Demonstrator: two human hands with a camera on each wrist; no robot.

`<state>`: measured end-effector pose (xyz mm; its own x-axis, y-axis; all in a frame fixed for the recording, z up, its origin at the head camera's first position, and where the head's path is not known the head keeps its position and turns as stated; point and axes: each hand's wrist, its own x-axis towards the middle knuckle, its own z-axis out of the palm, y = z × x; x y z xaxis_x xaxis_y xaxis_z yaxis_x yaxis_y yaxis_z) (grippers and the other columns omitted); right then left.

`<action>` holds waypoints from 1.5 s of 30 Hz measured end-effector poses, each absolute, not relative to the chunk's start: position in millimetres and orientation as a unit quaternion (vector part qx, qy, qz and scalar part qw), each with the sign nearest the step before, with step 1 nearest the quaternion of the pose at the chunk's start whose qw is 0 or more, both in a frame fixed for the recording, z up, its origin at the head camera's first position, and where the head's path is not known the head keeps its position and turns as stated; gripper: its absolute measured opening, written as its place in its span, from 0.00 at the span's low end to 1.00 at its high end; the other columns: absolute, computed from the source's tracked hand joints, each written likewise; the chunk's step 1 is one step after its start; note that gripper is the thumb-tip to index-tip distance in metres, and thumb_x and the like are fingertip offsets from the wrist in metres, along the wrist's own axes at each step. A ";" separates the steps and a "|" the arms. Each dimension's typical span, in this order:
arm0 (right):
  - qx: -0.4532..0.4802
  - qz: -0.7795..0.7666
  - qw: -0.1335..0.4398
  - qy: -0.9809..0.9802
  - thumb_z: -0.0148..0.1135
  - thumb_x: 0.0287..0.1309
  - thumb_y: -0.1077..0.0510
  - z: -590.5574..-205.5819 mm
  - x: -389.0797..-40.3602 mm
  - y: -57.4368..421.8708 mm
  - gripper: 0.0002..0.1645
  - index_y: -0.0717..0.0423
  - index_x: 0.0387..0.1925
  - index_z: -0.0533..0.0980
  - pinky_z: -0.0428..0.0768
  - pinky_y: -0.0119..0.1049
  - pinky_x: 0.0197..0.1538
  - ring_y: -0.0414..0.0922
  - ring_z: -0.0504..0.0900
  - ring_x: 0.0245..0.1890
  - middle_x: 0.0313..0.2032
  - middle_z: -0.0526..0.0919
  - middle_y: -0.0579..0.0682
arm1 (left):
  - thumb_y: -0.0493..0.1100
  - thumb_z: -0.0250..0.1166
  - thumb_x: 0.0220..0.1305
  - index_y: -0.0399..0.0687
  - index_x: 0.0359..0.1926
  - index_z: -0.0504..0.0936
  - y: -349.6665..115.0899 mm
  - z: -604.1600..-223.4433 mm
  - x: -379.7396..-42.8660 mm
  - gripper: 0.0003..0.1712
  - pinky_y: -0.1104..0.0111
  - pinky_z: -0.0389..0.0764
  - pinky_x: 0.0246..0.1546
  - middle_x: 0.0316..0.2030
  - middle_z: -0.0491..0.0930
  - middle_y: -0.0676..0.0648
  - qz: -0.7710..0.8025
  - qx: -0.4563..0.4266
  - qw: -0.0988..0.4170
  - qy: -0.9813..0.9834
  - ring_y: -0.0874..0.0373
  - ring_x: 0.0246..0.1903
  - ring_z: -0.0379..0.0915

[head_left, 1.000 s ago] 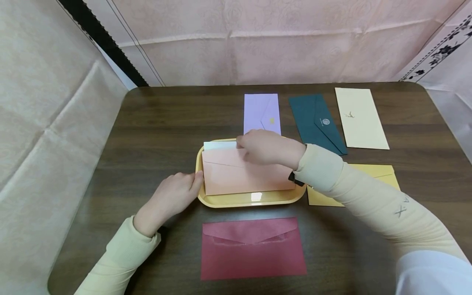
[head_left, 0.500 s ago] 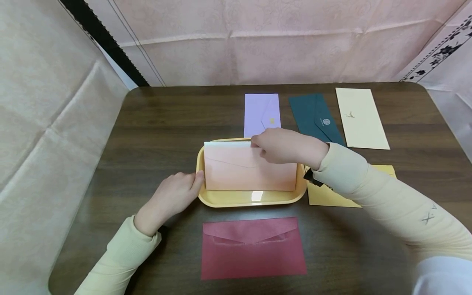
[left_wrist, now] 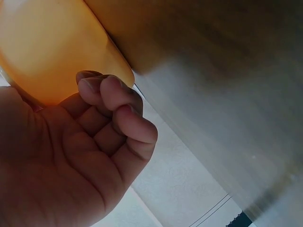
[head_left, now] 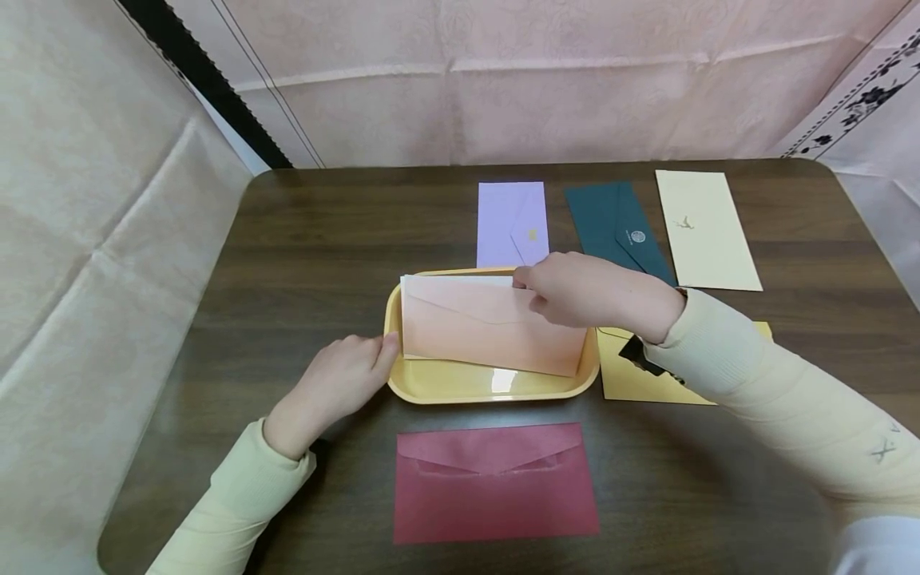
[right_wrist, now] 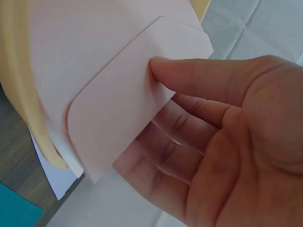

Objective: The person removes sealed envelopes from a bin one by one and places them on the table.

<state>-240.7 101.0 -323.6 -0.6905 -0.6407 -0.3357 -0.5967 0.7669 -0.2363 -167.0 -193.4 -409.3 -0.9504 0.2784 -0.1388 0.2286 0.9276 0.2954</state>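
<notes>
A pale pink envelope (head_left: 489,327) leans over the yellow tray (head_left: 446,389), its lower edge slanting down to the right. My right hand (head_left: 596,291) pinches its upper right part. In the right wrist view, the thumb lies on the envelope's flap (right_wrist: 113,99) and the fingers are behind the paper. A whitish paper edge (head_left: 460,280) shows just behind the envelope's top. At the tray's left end, my left hand (head_left: 345,375) holds the rim with the thumb on it. Seen from the left wrist, its fingers curl at the tray's edge.
Behind the tray lie a lilac envelope (head_left: 510,220), a dark teal envelope (head_left: 611,224) and a cream envelope (head_left: 707,231). A yellow envelope (head_left: 654,382) is partly under the right forearm. In front lies a dark red envelope (head_left: 496,499) on the brown table (head_left: 287,263).
My right hand has slid to the right along the pink envelope's top. The envelope's lower edge has risen, most at the left, and now slants. My left hand has stayed at the tray.
</notes>
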 end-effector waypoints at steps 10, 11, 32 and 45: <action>-0.346 -0.074 0.172 0.920 0.58 0.58 0.64 -318.8 -226.4 112.7 0.12 0.55 0.45 0.76 0.68 0.34 0.24 0.42 0.72 0.22 0.24 0.76 0.46 | 0.57 0.32 0.74 0.51 0.16 0.67 -193.8 -409.4 -167.2 0.32 0.59 0.72 0.27 0.14 0.67 0.50 0.139 0.132 0.087 0.978 0.55 0.22 0.70; -0.351 -0.078 0.164 0.919 0.58 0.58 0.64 -318.8 -225.2 113.8 0.11 0.55 0.44 0.76 0.68 0.34 0.24 0.42 0.71 0.22 0.22 0.75 0.45 | 0.57 0.31 0.74 0.51 0.16 0.67 -193.7 -409.4 -167.2 0.32 0.59 0.72 0.27 0.14 0.67 0.50 0.139 0.132 0.086 0.978 0.55 0.22 0.70; -0.382 -0.082 0.093 0.916 0.61 0.55 0.62 -324.6 -193.3 113.8 0.11 0.52 0.42 0.76 0.68 0.31 0.21 0.38 0.70 0.18 0.25 0.77 0.42 | 0.57 0.33 0.73 0.51 0.18 0.68 -193.0 -410.0 -167.3 0.31 0.58 0.72 0.27 0.17 0.69 0.49 0.135 0.134 0.085 0.978 0.53 0.25 0.72; -0.419 -0.090 0.062 0.901 0.59 0.47 0.71 -335.1 -183.2 107.5 0.13 0.51 0.23 0.67 0.64 0.30 0.20 0.38 0.65 0.16 0.16 0.64 0.41 | 0.56 0.32 0.73 0.50 0.18 0.68 -193.3 -411.3 -167.3 0.31 0.58 0.72 0.27 0.16 0.69 0.49 0.136 0.135 0.084 0.978 0.53 0.23 0.71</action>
